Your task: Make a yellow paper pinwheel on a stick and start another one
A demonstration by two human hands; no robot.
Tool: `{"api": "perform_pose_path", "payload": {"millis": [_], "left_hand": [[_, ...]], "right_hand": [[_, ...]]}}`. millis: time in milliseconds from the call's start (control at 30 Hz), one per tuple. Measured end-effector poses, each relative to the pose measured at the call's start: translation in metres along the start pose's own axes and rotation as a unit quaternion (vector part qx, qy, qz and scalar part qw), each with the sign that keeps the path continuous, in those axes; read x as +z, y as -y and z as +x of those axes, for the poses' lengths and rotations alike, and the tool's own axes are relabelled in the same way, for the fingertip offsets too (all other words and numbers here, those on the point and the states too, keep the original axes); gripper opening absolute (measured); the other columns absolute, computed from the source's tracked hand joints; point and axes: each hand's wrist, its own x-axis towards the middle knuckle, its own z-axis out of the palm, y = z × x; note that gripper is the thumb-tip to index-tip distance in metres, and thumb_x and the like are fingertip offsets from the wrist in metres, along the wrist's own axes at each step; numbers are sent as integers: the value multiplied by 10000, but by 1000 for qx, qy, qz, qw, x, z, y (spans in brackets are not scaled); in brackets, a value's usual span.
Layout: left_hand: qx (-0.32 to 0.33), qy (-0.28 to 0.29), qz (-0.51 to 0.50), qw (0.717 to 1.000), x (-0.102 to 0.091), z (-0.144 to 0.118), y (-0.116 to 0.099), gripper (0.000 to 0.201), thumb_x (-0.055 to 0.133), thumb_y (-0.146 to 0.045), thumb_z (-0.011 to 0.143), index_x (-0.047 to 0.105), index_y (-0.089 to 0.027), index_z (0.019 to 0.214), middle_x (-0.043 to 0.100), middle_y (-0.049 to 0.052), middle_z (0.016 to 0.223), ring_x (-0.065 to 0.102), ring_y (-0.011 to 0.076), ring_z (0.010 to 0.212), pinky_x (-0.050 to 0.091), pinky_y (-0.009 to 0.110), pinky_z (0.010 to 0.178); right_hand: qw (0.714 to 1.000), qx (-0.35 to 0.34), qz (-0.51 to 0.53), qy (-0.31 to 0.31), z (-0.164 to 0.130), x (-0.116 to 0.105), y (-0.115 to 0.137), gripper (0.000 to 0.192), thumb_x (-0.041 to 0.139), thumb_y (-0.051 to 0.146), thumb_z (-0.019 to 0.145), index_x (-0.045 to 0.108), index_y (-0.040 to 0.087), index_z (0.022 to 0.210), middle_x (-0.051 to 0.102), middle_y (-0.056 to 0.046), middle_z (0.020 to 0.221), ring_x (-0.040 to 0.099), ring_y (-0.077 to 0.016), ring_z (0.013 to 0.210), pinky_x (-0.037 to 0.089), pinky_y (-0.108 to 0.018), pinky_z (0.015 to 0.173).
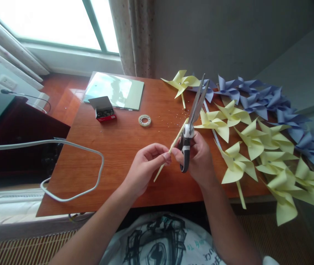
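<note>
My right hand (pixel 199 158) grips the black handle of a pair of scissors (pixel 194 112), blades pointing away and up, closed or nearly so. My left hand (pixel 147 165) pinches a thin rolled yellow paper stick (pixel 176 140) that runs diagonally under the scissors. Both hands hover over the front middle of a wooden table (pixel 123 147). Several yellow paper pinwheels (pixel 252 141) lie just right of my right hand.
Blue pinwheels (pixel 264 99) line the table's far right. A roll of clear tape (pixel 144 120), an open small box of pins (pixel 103 109) and a pale green sheet (pixel 115 90) lie at the back. A white cable (pixel 90 151) loops over the table's left edge.
</note>
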Motion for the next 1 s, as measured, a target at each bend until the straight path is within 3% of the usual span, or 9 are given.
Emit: {"api": "perform_pose_path", "payload": {"millis": [233,533,833,1000], "left_hand": [[11,19,60,998,-2,0,-3,223,847,-327,768,732,-152,847,737,53,819,646,149,763,486,232,714],[7,34,75,997,-2,1,-1,255,832,-372,787,735,-158,884,749,59,865,660,144,717,501,239,671],[14,56,81,995,-4,4,-2,220,832,-355,789,780,-172,898,751,59,845,620,134,702,442,205,581],[12,23,71,997,-6,3,-2,224,846,-346,763,768,-173,883,741,53,835,622,142,705,453,204,557]], "right_hand": [[998,6,-13,57,6,-10,5,319,819,235,700,564,227,891,690,18,839,676,-156,759,541,-267,644],[997,14,-41,63,6,-14,4,311,811,251,700,559,225,882,683,13,836,660,-159,755,556,-301,718],[990,-28,-126,59,5,-17,4,293,799,249,732,577,239,923,680,8,871,637,-168,781,555,-313,775],[988,-30,-137,63,2,-17,9,300,816,296,751,589,233,936,682,6,866,635,-172,790,535,-305,770]]}}
